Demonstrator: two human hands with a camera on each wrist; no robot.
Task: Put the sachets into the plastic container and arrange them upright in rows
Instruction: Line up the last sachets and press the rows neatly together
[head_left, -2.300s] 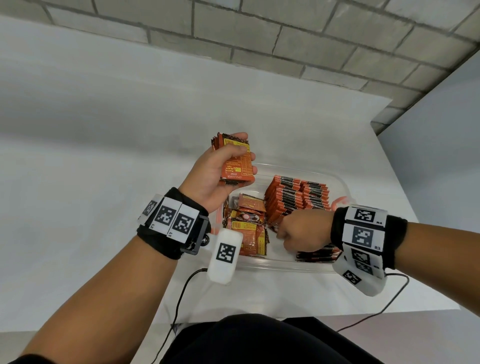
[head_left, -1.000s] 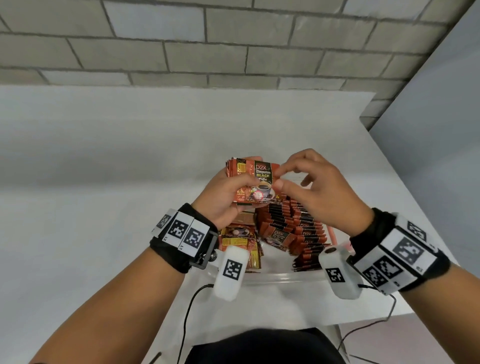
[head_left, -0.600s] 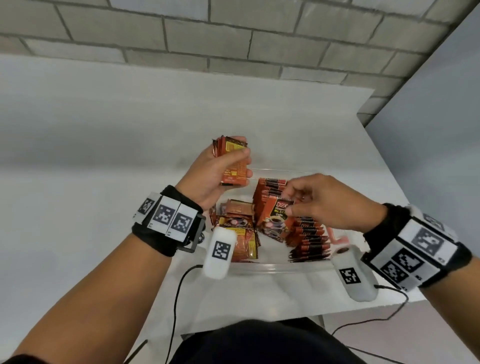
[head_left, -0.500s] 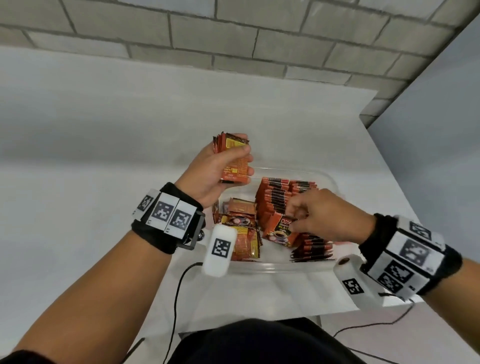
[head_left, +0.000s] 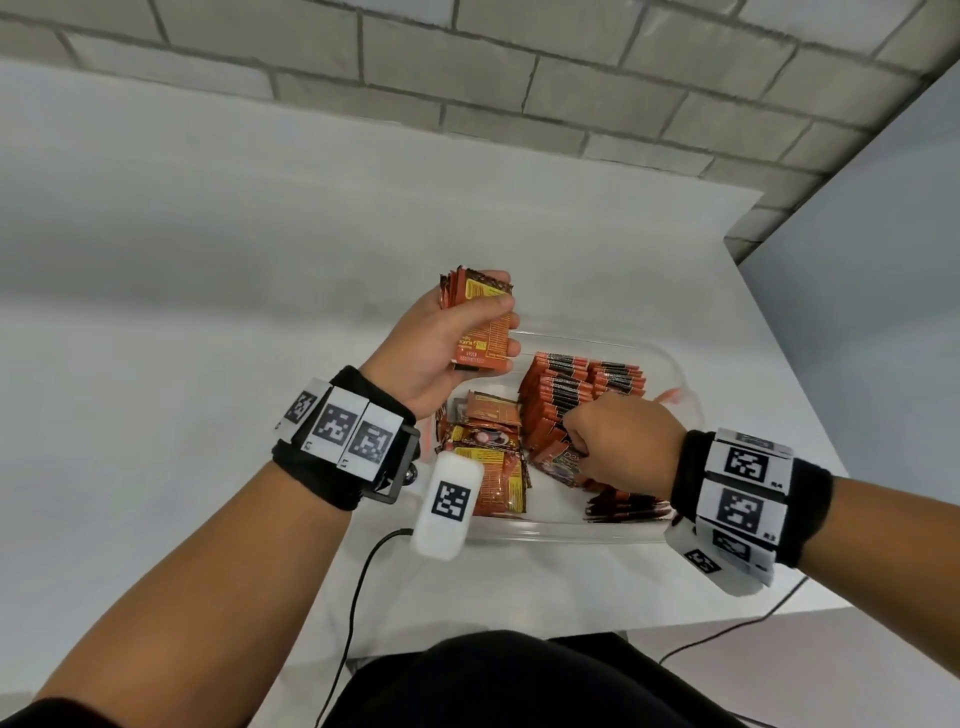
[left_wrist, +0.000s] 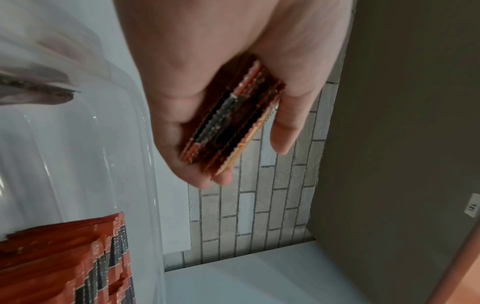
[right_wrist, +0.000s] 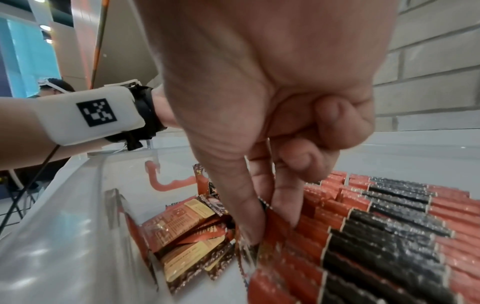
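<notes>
A stack of sachets (head_left: 480, 325) is gripped upright by the left hand (head_left: 434, 353) above the plastic container's (head_left: 670, 358) far-left corner, while one sachet (head_left: 563, 460), pinched by the right hand (head_left: 621, 441), is held tilted at the near end of the upright rows (head_left: 576, 387) inside.

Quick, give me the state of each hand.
Left hand: grips a stack of orange-red foil sachets.
Right hand: pinches one orange-red sachet at the upright row in the clear plastic container.
</notes>
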